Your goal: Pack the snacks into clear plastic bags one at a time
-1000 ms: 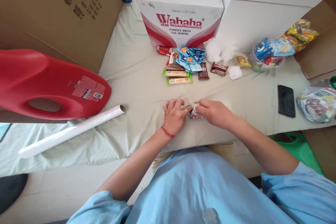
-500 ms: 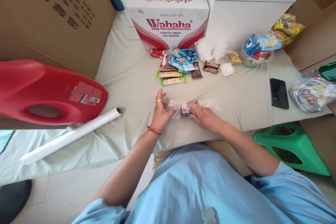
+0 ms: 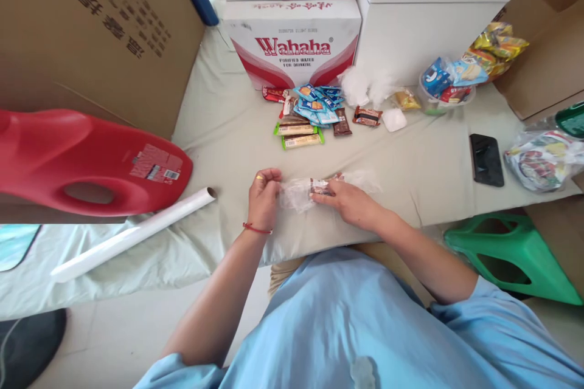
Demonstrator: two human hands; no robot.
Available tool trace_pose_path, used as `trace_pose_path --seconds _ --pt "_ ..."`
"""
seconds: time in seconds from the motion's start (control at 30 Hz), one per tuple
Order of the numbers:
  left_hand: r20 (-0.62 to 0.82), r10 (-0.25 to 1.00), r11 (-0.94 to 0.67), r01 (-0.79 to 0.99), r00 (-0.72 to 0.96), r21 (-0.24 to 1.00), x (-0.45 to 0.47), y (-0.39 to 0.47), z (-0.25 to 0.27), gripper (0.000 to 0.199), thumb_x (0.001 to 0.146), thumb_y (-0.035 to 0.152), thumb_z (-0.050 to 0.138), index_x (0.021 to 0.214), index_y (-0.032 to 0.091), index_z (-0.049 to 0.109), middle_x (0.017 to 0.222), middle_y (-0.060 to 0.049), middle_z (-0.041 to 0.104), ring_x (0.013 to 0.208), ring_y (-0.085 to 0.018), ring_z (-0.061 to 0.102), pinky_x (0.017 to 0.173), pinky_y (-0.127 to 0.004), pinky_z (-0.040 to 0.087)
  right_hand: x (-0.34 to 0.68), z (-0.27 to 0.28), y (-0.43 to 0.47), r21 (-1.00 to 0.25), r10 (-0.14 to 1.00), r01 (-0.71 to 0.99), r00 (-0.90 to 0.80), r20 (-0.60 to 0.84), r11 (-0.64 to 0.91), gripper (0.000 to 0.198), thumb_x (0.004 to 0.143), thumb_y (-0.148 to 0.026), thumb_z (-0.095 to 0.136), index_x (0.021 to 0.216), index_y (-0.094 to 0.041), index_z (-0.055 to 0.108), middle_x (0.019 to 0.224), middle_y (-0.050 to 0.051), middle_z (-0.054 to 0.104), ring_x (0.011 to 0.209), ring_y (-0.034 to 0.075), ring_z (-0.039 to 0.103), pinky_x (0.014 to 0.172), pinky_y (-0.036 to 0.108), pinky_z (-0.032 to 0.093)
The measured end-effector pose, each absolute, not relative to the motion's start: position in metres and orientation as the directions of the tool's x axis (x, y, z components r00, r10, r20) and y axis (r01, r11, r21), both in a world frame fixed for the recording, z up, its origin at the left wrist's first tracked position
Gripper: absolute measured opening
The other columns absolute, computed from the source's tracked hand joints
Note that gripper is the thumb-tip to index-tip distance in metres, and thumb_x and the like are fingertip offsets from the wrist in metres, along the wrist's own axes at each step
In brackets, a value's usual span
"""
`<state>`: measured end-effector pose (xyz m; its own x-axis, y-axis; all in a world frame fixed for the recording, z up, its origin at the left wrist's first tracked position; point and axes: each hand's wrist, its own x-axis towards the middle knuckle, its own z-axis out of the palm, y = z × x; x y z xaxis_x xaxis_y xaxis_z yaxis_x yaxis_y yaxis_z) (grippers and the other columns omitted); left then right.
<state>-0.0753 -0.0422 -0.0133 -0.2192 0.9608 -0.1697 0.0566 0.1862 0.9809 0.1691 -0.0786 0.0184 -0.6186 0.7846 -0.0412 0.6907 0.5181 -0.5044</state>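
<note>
My left hand [image 3: 263, 199] is closed, thumb against fingers, pinching the left end of a crumpled clear plastic bag [image 3: 294, 194]. A brown-wrapped snack [image 3: 318, 187] lies in or under the plastic; I cannot tell which. My right hand [image 3: 353, 202] grips this snack at its right side, fingers over the wrapper and partly hiding it. More clear plastic spreads out beyond the right fingers. Behind the hands lie two bars with green-ended wrappers [image 3: 302, 141], a heap of blue snack packets [image 3: 317, 106], a dark brown packet [image 3: 342, 122] and an orange-brown packet [image 3: 367, 116].
A Wahaha carton [image 3: 294, 42] stands at the back. On the left are a red plastic jug [image 3: 114, 164] and a white roll [image 3: 137, 234]. Rightward lie a black phone [image 3: 486, 160], a tub of snacks [image 3: 438, 102] and a bagged bundle [image 3: 542, 161]. A green stool [image 3: 515, 255] stands below.
My left hand has moved left and closed, drawing the clear plastic out leftward. My right hand stays at the brown snack, with its fingers shifted a little over it.
</note>
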Motion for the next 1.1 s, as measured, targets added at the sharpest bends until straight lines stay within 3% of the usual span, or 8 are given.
trace_pose_path --seconds 0.13,0.23,0.33,0.53,0.73,0.93,1.0,1.1 --pt "-0.213 0.963 0.253 0.285 -0.166 0.924 -0.067 -0.042 -0.002 0.052 0.081 0.049 0.067 0.123 0.019 0.061 0.103 -0.007 0.073 0.09 -0.021 0.067 0.076 -0.031 0.05 0.162 0.026 -0.081 -0.487 0.781 0.708 -0.62 -0.081 0.511 0.045 0.107 -0.015 0.044 0.143 -0.029 0.067 0.118 0.011 0.062 0.099 0.022 0.058 0.092 0.035 0.046" --pt "-0.271 0.963 0.232 0.494 0.008 0.838 -0.063 -0.048 0.003 0.042 0.071 0.047 0.076 0.101 0.018 0.069 0.082 -0.002 0.07 0.076 -0.02 0.063 0.07 -0.03 0.046 0.161 0.026 -0.079 -0.53 0.796 0.705 -0.599 -0.088 0.472 0.053 0.101 -0.004 0.043 0.145 -0.025 0.063 0.123 0.012 0.063 0.104 0.022 0.06 0.094 0.034 0.047" --pt "-0.288 0.957 0.246 0.453 0.026 0.857 -0.064 -0.054 0.005 0.027 0.072 0.044 0.071 0.081 0.019 0.065 0.072 0.001 0.066 0.068 -0.016 0.058 0.065 -0.027 0.043 0.164 0.022 -0.077 -0.579 0.851 0.714 -0.521 -0.064 0.394 0.064 0.092 0.003 0.045 0.152 -0.018 0.053 0.129 0.014 0.064 0.112 0.024 0.061 0.098 0.036 0.048" --pt "-0.207 0.968 0.234 0.216 -0.14 0.948 -0.054 -0.065 0.021 0.026 0.071 0.039 0.075 0.083 0.02 0.062 0.072 0.004 0.063 0.061 -0.012 0.057 0.059 -0.023 0.043 0.166 0.013 -0.074 -0.633 0.854 0.667 -0.52 -0.018 0.393 0.05 0.096 -0.002 0.046 0.138 -0.022 0.065 0.122 0.01 0.065 0.108 0.022 0.062 0.092 0.032 0.051" --pt "-0.056 0.998 0.057 0.348 -0.012 0.936 -0.013 -0.069 0.026 0.018 0.089 0.031 0.062 0.096 0.018 0.072 0.087 -0.003 0.069 0.071 -0.015 0.064 0.072 -0.029 0.055 0.165 0.005 -0.076 -0.693 0.853 0.582 -0.515 0.09 0.425 0.044 0.096 -0.008 0.046 0.132 -0.019 0.068 0.117 0.012 0.066 0.112 0.025 0.062 0.097 0.039 0.053" --pt "0.173 0.921 -0.382 0.724 0.348 0.575 0.013 -0.081 0.017 0.04 0.091 0.014 0.052 0.127 0.011 0.068 0.125 -0.017 0.064 0.118 -0.028 0.06 0.107 -0.045 0.051 0.194 0.01 -0.084 -0.867 0.896 0.393 -0.427 0.123 0.307 0.03 0.098 -0.022 0.054 0.121 -0.023 0.072 0.116 0.009 0.074 0.109 0.023 0.069 0.099 0.039 0.055" --pt "0.148 0.907 -0.419 0.809 0.394 0.413 0.015 -0.088 0.013 0.046 0.092 0.014 0.054 0.137 0.01 0.062 0.139 -0.02 0.06 0.122 -0.032 0.057 0.103 -0.047 0.052 0.205 0.007 -0.087 -0.855 0.979 0.49 -0.184 0.092 0.172 0.028 0.1 -0.029 0.053 0.117 -0.023 0.073 0.11 0.008 0.073 0.098 0.022 0.07 0.093 0.039 0.057" --pt "0.133 0.899 -0.437 0.867 0.416 0.242 0.017 -0.094 0.006 0.048 0.097 0.017 0.051 0.144 0.013 0.057 0.147 -0.019 0.058 0.123 -0.032 0.057 0.094 -0.045 0.054 0.216 -0.001 -0.091 -0.649 0.986 0.761 0.117 0.121 -0.01 0.037 0.093 -0.036 0.064 0.125 -0.019 0.072 0.125 0.017 0.066 0.11 0.032 0.062 0.1 0.051 0.052"
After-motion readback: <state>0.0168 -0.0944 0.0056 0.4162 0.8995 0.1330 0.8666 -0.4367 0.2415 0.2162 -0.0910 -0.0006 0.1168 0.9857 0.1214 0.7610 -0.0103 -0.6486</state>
